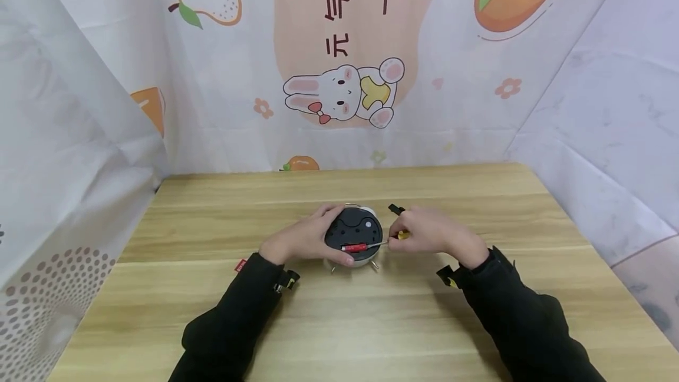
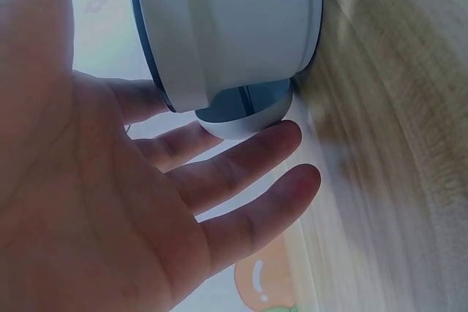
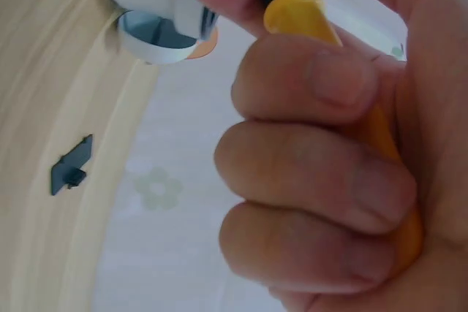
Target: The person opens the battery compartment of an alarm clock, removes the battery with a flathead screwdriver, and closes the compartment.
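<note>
The clock (image 1: pixel 352 229) is standing between 2 hands, the left hand (image 1: pixel 305 237) clasping its side, the right hand (image 1: pixel 424 231) gripping a yellow screwdriver (image 3: pixel 303 16) closely.

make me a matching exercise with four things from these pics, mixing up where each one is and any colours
Column one
1. battery
2. screwdriver handle
3. small flat piece
4. left hand

Column two
A. dark, lying on the table
B. holding the clock at its side
C. yellow, gripped in the right hand
D. red, in the clock's back

Right pairs: 1-D, 2-C, 3-A, 4-B
</note>
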The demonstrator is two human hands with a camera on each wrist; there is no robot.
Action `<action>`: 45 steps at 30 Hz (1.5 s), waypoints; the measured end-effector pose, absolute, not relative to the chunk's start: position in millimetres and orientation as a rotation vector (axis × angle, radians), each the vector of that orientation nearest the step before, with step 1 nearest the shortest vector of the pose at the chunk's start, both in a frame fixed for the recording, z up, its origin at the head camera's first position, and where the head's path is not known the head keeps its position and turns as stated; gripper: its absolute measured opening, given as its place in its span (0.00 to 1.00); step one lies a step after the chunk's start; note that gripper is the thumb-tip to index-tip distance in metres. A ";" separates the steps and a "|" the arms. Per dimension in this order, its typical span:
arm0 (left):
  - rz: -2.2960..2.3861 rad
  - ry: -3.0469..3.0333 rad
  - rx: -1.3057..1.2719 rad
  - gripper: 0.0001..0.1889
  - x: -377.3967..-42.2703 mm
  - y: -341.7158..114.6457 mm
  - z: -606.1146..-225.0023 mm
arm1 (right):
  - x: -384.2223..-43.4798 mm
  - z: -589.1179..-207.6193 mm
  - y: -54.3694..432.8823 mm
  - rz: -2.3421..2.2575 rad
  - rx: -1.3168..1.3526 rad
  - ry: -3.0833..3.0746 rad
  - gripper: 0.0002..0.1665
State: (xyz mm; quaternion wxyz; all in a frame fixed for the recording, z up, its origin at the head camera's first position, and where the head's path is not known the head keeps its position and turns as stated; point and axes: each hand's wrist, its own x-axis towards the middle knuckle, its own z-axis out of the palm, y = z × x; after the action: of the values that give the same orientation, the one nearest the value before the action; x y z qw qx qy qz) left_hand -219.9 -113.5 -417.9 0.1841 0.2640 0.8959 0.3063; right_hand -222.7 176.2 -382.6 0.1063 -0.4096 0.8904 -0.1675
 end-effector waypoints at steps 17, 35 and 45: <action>0.851 2.528 0.742 0.65 -219.5 -117.2 -414.5 | -231.2 -395.6 182.7 -0.599 -1.283 2.559 0.10; 0.869 2.519 0.750 0.64 -222.1 -112.7 -415.3 | -224.4 -359.5 174.2 -0.388 -1.135 2.607 0.11; 0.873 2.508 0.748 0.64 -220.1 -112.5 -418.0 | -221.6 -365.6 181.4 -0.461 -1.151 2.582 0.12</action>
State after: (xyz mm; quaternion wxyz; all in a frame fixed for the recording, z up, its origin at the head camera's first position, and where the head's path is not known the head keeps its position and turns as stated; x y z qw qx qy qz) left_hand -220.1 -112.5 -418.0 0.1903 0.2661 0.8925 0.3106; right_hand -221.6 181.4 -365.6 0.1381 -0.3979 0.8928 -0.1596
